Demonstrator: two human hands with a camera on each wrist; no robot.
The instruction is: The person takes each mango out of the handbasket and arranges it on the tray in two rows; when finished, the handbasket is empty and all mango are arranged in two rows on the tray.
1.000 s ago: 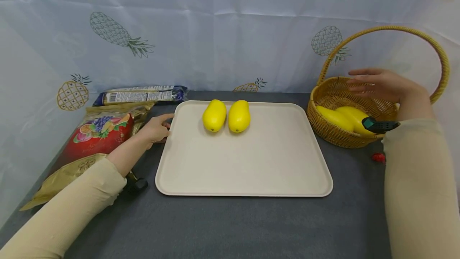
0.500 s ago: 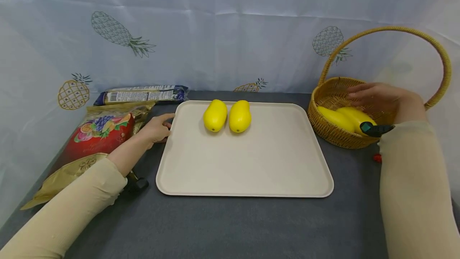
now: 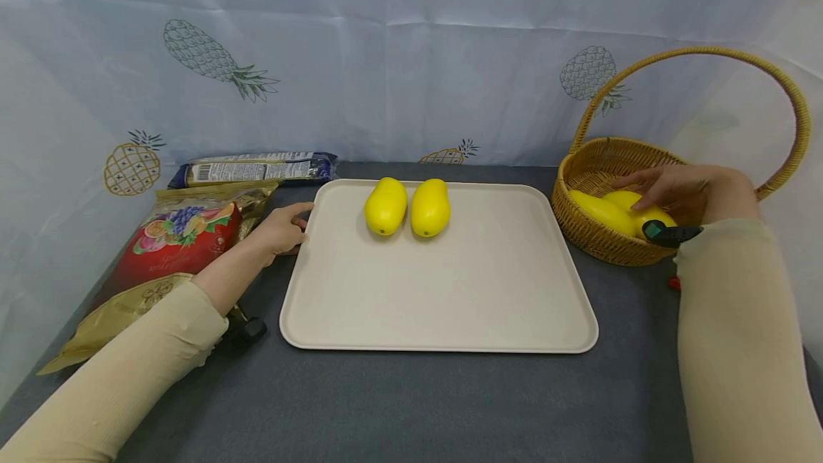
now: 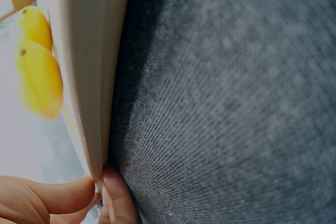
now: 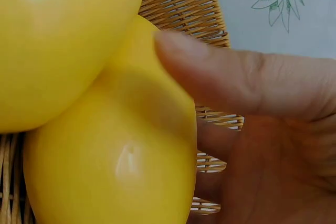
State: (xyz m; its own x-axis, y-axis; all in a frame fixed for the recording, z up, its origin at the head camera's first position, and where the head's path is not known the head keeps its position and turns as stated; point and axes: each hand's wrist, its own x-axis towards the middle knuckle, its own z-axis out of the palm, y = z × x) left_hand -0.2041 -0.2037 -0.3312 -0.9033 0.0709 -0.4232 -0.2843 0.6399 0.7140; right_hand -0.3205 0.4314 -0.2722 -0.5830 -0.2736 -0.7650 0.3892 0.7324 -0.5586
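My left hand (image 3: 279,231) pinches the left rim of a beige tray (image 3: 444,291), the thumb (image 4: 68,195) above and a finger below in the left wrist view. Two yellow mangoes (image 3: 386,207) lie side by side near the tray's far edge. At the right stands a wicker basket (image 3: 572,234) holding two more mangoes. My right hand (image 3: 691,188) reaches into it, beside the right-hand mango (image 5: 110,166). Its thumb (image 5: 215,72) overlaps that mango and shades it; the other fingers extend down its far side, partly hidden. The other mango (image 5: 58,51) lies against it.
The basket's tall handle (image 3: 691,51) arches over my right hand. Left of the tray lie a red and gold fruit-print bag (image 3: 173,238) and a blue packet (image 3: 257,168). A small red object (image 3: 674,283) shows by my right sleeve. A printed curtain hangs behind.
My right hand has come down from above the basket to the right-hand mango inside it, its thumb now over the fruit. My left hand, the tray and its mangoes stay put.
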